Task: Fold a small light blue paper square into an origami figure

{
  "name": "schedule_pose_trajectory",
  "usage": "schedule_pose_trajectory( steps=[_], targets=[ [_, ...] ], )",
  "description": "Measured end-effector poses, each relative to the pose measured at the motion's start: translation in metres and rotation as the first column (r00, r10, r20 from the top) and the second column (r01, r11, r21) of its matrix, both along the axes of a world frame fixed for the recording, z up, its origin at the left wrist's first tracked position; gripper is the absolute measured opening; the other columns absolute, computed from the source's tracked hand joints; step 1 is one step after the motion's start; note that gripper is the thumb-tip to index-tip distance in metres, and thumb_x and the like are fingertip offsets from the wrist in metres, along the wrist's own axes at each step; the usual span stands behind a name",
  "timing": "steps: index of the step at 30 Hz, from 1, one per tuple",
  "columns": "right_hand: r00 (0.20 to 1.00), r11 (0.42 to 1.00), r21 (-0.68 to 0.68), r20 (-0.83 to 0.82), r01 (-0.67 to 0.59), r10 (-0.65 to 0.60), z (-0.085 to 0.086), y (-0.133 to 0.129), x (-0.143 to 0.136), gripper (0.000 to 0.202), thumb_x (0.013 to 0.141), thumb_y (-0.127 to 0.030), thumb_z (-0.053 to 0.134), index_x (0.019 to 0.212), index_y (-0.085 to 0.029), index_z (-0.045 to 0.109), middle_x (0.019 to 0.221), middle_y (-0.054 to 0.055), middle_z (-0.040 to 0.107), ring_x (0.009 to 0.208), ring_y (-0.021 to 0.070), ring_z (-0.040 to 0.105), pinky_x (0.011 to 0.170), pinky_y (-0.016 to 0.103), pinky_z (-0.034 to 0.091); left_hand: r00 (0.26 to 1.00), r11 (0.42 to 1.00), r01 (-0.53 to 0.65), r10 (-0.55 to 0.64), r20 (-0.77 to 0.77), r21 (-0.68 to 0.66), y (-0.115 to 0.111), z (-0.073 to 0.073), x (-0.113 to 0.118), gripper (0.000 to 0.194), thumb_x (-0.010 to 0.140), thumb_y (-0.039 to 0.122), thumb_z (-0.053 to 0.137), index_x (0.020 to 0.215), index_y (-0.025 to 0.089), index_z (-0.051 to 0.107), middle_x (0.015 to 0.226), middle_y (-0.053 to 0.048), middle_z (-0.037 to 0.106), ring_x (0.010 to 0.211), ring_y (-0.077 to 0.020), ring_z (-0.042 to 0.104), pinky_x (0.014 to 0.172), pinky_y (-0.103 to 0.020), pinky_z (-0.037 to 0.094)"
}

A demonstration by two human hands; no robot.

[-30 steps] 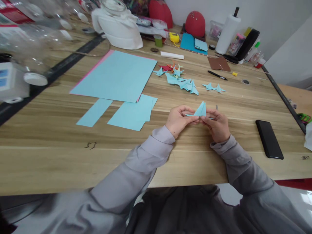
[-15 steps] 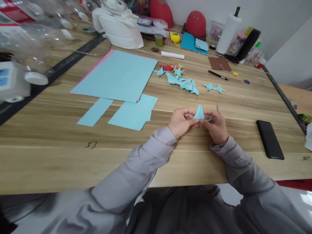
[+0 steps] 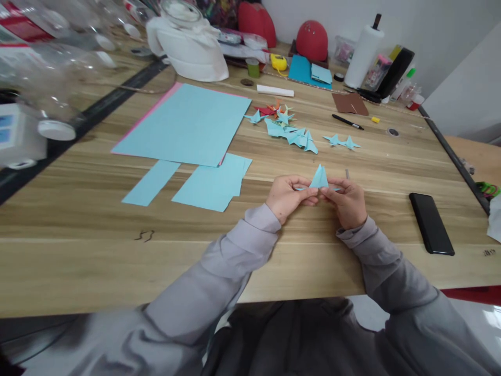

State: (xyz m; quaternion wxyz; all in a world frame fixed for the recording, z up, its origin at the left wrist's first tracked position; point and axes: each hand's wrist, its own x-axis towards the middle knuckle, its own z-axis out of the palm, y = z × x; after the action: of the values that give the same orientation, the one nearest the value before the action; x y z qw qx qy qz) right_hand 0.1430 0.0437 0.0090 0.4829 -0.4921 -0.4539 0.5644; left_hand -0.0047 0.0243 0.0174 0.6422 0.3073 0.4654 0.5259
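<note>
A light blue folded paper piece [image 3: 319,177] points upward between my two hands, with narrow points sticking out to both sides. My left hand [image 3: 291,197] pinches its lower left part, thumb in front. On the other side my right hand [image 3: 345,201] grips the lower right part between thumb and fingers. Both hands are just above the wooden table, thumbs almost touching. Beyond them lie two small blue folded paper pieces [image 3: 342,141] and a pile of blue folded papers [image 3: 291,133] with red and yellow folded ones behind. A thin grey-tipped tool [image 3: 347,174] shows partly behind my right hand.
Large blue sheets [image 3: 183,125] lie left, with cut blue pieces [image 3: 211,185] and a strip [image 3: 151,183] below. A black phone [image 3: 431,223] rests on the right. Farther back are a pen [image 3: 347,121], a yellow tape measure [image 3: 278,62], a paper roll [image 3: 364,55] and plastic bottles [image 3: 55,99].
My hands keep hold of the folded paper, and a thin point of it now shows past my left fingers. The whole view has shifted slightly.
</note>
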Motion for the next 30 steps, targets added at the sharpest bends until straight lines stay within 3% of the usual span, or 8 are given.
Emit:
schedule_pose_trajectory(
  steps=[3, 6, 15, 22, 27, 30],
  targets=[
    [0.997, 0.999, -0.044, -0.071, -0.026, 0.023, -0.001, 0.0001, 0.0002, 0.045, 0.047, -0.031, 0.089, 0.084, -0.016, 0.068, 0.063, 0.001, 0.072, 0.055, 0.0143, 0.067, 0.055, 0.026, 0.056, 0.998, 0.999, 0.035, -0.034, 0.047, -0.015, 0.0006, 0.0013, -0.0019, 0.02, 0.059, 0.011, 0.082, 0.071, 0.008, 0.065, 0.061, -0.006, 0.071, 0.049, -0.013, 0.065, 0.053, -0.025, 0.057],
    [0.99, 0.995, -0.066, -0.126, -0.069, 0.06, -0.0019, 0.0008, 0.0009, 0.041, 0.051, -0.033, 0.088, 0.083, -0.017, 0.068, 0.064, 0.001, 0.073, 0.057, 0.0148, 0.069, 0.058, 0.027, 0.059, 0.997, 0.999, -0.002, 0.005, 0.076, -0.039, 0.002, 0.0024, -0.0031, 0.019, 0.063, 0.007, 0.078, 0.077, 0.008, 0.064, 0.059, -0.006, 0.07, 0.049, -0.0136, 0.065, 0.053, -0.025, 0.057],
    [0.97, 0.992, -0.013, -0.211, -0.122, 0.117, -0.0019, 0.0002, 0.0012, 0.038, 0.059, -0.04, 0.083, 0.088, -0.02, 0.069, 0.069, 0.001, 0.075, 0.066, 0.0178, 0.073, 0.066, 0.032, 0.062, 0.993, 0.996, -0.045, 0.054, 0.104, -0.083, 0.0055, 0.0036, -0.0052, 0.009, 0.077, 0.006, 0.067, 0.084, 0.008, 0.062, 0.061, -0.006, 0.071, 0.049, -0.0138, 0.067, 0.049, -0.021, 0.056],
    [0.977, 0.998, -0.017, -0.206, -0.061, 0.056, -0.0037, 0.0032, 0.0031, 0.039, 0.06, -0.035, 0.083, 0.094, -0.021, 0.068, 0.066, 0.0, 0.073, 0.066, 0.0185, 0.073, 0.066, 0.034, 0.062, 0.996, 0.998, -0.035, 0.04, 0.086, -0.053, 0.002, 0.0096, -0.002, 0.021, 0.083, 0.007, 0.06, 0.104, 0.005, 0.061, 0.063, -0.006, 0.072, 0.051, -0.0147, 0.068, 0.053, -0.024, 0.057],
    [0.98, 0.998, -0.037, -0.192, -0.057, 0.049, -0.0011, 0.0018, 0.0013, 0.043, 0.052, -0.031, 0.088, 0.087, -0.018, 0.067, 0.066, 0.0, 0.074, 0.063, 0.0167, 0.072, 0.067, 0.031, 0.061, 0.998, 0.999, -0.035, 0.037, 0.057, -0.033, 0.001, 0.0053, -0.0011, 0.038, 0.076, 0.008, 0.068, 0.112, 0.003, 0.058, 0.064, -0.008, 0.073, 0.054, -0.0166, 0.069, 0.055, -0.026, 0.058],
    [0.986, 0.998, -0.055, -0.167, -0.033, 0.023, 0.0003, 0.0003, 0.0, 0.041, 0.051, -0.031, 0.088, 0.083, -0.017, 0.066, 0.063, 0.0, 0.073, 0.059, 0.015, 0.07, 0.063, 0.028, 0.059, 1.0, 1.0, 0.005, -0.005, 0.02, 0.008, -0.0005, 0.0019, -0.0006, 0.041, 0.064, 0.008, 0.079, 0.102, 0.006, 0.063, 0.065, -0.006, 0.073, 0.054, -0.0152, 0.068, 0.056, -0.025, 0.057]
  ],
)
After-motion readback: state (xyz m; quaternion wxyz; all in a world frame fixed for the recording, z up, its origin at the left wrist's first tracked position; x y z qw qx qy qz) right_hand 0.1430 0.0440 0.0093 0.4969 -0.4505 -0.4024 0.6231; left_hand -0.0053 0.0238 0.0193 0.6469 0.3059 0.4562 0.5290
